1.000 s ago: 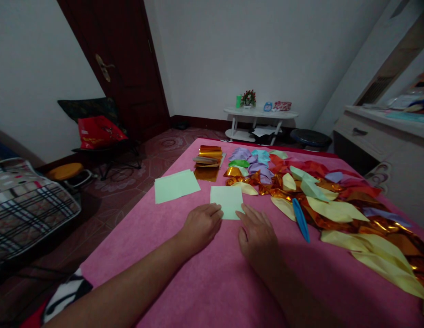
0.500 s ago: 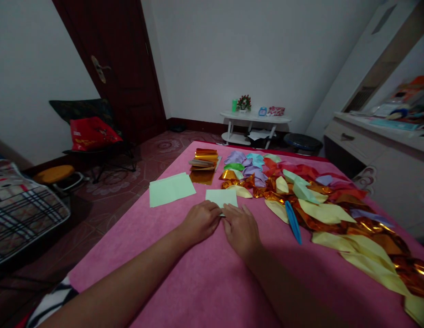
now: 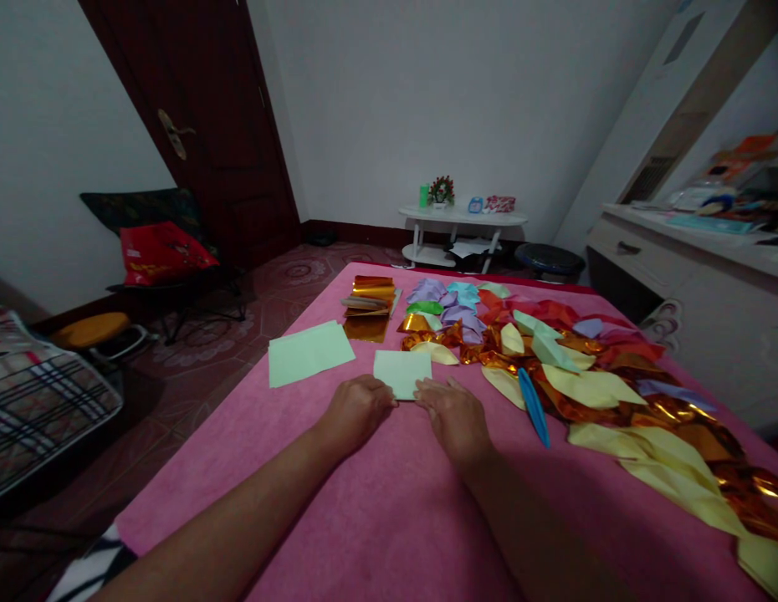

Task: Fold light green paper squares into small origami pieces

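A pale green sheet of paper (image 3: 402, 368), folded along its near edge, lies flat on the pink-covered table (image 3: 364, 518). My left hand (image 3: 359, 411) is closed at the sheet's lower left corner, fingers bent around its edge. On the lower right corner rest the fingertips of my right hand (image 3: 455, 418), the fingers stretched out and slightly apart; its thumb is mostly hidden. Left of the folded sheet lies a stack of pale green paper (image 3: 310, 354). Just beyond it stands a pile of folded gold foil sheets (image 3: 368, 309).
Many folded paper and foil pieces (image 3: 590, 385) in yellow, gold, purple and red cover the table's right side. Among them lies a blue oblong object (image 3: 533, 408). Beyond the table are a white side table (image 3: 464, 219), a chair with a red bag (image 3: 166, 253) and a cabinet (image 3: 690, 276).
My hands have slid apart along the sheet's near edge, from its middle out to the two corners. The view has shifted slightly.
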### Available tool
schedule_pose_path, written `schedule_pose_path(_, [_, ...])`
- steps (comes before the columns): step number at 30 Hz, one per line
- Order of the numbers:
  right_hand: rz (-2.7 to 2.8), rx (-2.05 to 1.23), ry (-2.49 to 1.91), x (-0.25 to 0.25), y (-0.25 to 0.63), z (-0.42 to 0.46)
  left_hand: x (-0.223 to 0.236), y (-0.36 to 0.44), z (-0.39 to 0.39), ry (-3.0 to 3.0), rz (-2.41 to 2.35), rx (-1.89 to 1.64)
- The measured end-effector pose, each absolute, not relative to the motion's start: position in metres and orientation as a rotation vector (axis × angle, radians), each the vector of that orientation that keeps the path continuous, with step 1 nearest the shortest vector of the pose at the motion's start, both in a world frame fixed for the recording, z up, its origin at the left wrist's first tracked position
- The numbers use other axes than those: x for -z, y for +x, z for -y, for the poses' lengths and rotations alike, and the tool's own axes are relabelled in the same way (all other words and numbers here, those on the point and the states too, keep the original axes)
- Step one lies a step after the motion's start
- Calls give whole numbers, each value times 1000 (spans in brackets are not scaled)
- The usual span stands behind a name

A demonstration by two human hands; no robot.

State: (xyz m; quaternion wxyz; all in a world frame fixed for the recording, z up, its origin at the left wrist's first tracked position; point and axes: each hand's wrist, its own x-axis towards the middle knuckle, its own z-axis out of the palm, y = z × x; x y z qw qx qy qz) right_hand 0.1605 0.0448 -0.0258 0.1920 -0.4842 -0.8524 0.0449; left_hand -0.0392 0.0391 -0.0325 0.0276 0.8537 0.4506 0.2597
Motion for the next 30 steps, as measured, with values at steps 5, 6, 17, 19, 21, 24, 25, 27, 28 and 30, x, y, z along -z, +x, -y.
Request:
schedule_pose_path(5, [2363,-102,-1384,26,168,-46,28,-47,-36,2732,-1601,-643])
schedule_pose_path(6, [2355,-102,-1389,26,169,-45,28,-48,-35,2734,-1613,-633])
schedule_pose_path(17, [1979,-427,-1331,37,181,-48,22,-63,-31,2378,-1470,-840])
schedule_pose_path(19, [1884,-474,-1333,37,181,-49,22,-63,-32,2261,-1455,-893])
schedule_pose_path(21, [1858,-460,-1330,35,180,-49,22,-61,-34,2210,-1464,-927])
schedule_pose_path(24, [1921,-392,-1330,32,178,-50,24,-59,-36,2212,-1506,-917])
schedule_pose_path(25, [1955,-371,-1340,31,178,-51,25,-59,-36,2212,-1520,-904])
schedule_pose_path(27, [2012,-347,-1373,31,178,-52,26,-58,-37,2199,-1534,-878])
schedule_pose_path(28, [2033,-346,-1392,32,178,-53,26,-58,-37,2186,-1539,-868])
schedule_pose_path(30, [2057,-364,-1427,33,178,-54,26,-57,-38,2153,-1554,-840])
